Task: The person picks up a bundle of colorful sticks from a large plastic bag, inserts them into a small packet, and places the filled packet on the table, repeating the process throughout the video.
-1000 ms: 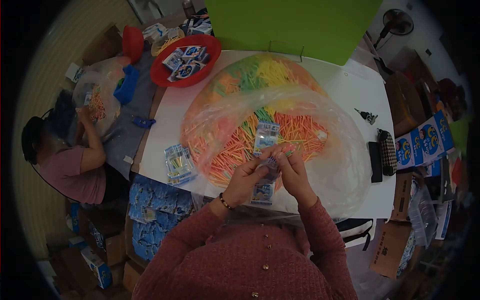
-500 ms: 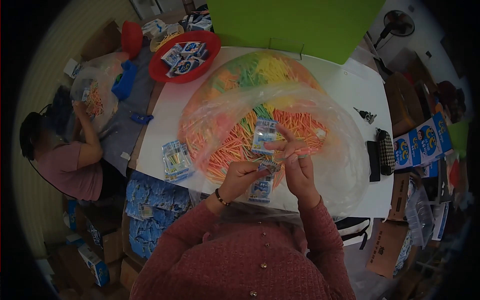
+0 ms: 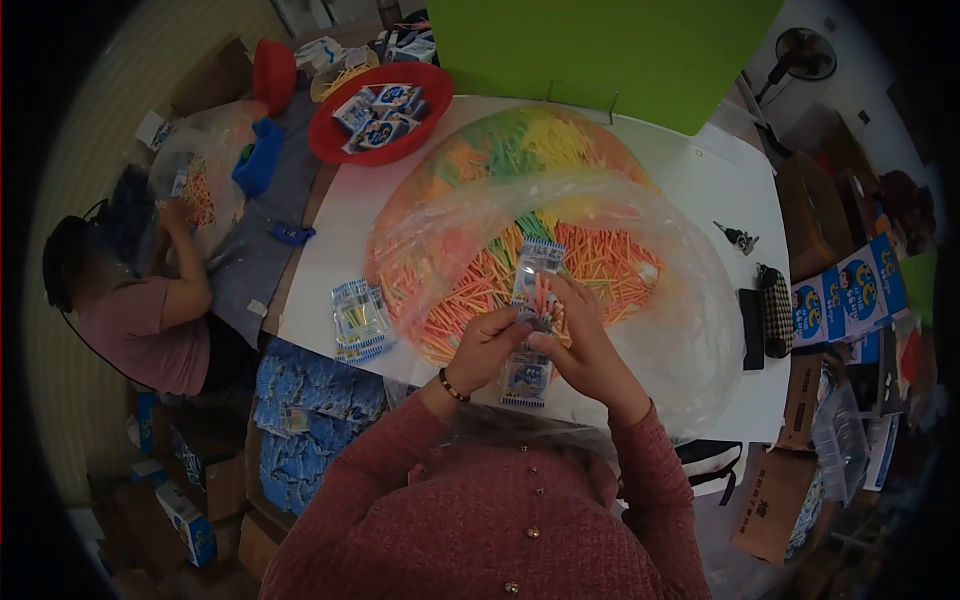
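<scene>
My left hand (image 3: 485,352) pinches the edge of a small clear-and-blue plastic packet (image 3: 527,378) in front of my chest. Against it, my right hand (image 3: 590,350) is closed around a few thin pink-orange sticks (image 3: 542,292), which point upward at the packet's mouth. Whether the sticks are inside the packet is hidden by my fingers. Another blue-edged packet (image 3: 540,262) lies just beyond my hands, on a big clear bag (image 3: 690,330). This bag is full of loose coloured sticks (image 3: 465,300), pink, orange, green and yellow.
Several packets (image 3: 361,318) lie at the white table's left edge. A red bowl (image 3: 432,125) of blue-and-white packs stands at the back left. Keys (image 3: 737,238) and a checked pouch (image 3: 775,312) lie right. A co-worker (image 3: 140,310) handles another bag of sticks at left.
My right hand has brought the sticks down and left to my left hand, its raised fingers now curled in. The view has shifted slightly.
</scene>
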`<act>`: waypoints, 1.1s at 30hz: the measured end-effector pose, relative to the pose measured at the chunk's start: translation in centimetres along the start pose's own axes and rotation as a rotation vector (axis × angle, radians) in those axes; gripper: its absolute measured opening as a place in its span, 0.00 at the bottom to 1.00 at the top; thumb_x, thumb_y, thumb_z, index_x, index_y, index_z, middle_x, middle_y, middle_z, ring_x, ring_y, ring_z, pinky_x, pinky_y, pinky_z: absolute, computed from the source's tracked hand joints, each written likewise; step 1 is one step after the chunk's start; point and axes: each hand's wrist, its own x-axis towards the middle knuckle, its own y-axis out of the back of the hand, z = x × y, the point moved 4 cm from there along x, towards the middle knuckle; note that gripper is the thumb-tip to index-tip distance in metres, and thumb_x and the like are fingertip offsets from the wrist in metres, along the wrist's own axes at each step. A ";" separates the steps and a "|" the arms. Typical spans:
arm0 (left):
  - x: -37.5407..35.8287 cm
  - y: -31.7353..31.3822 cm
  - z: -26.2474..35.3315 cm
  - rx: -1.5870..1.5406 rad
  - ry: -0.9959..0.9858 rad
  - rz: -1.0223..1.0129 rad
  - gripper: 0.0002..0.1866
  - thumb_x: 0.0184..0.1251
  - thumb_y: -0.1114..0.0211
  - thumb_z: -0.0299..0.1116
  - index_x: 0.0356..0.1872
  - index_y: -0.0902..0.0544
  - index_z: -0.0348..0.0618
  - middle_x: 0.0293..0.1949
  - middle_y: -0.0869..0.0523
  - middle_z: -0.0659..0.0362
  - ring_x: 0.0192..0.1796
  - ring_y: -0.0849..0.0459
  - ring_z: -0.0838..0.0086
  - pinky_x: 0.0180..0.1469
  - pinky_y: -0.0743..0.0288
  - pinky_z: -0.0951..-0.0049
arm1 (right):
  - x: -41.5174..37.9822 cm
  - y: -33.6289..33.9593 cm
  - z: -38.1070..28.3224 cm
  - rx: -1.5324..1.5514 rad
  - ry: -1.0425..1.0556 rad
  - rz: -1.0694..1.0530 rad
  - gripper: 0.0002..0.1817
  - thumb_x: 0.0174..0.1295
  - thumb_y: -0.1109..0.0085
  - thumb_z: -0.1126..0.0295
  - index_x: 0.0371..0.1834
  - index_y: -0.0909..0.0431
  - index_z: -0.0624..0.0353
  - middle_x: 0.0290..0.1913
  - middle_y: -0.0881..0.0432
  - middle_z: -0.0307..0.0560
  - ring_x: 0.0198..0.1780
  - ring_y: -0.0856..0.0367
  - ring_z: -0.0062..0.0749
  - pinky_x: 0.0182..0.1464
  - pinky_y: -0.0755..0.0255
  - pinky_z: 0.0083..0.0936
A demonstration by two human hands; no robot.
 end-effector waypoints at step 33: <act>-0.4 0.7 4.0 0.500 -0.192 0.165 0.15 0.62 0.33 0.20 0.51 0.17 0.38 0.45 0.18 0.61 0.48 0.19 0.79 0.50 0.23 0.78 | -0.6 -0.2 1.1 -0.172 0.033 0.223 0.17 0.60 0.38 0.77 0.53 0.23 0.59 0.37 0.16 0.49 0.38 0.15 0.42 0.39 0.22 0.30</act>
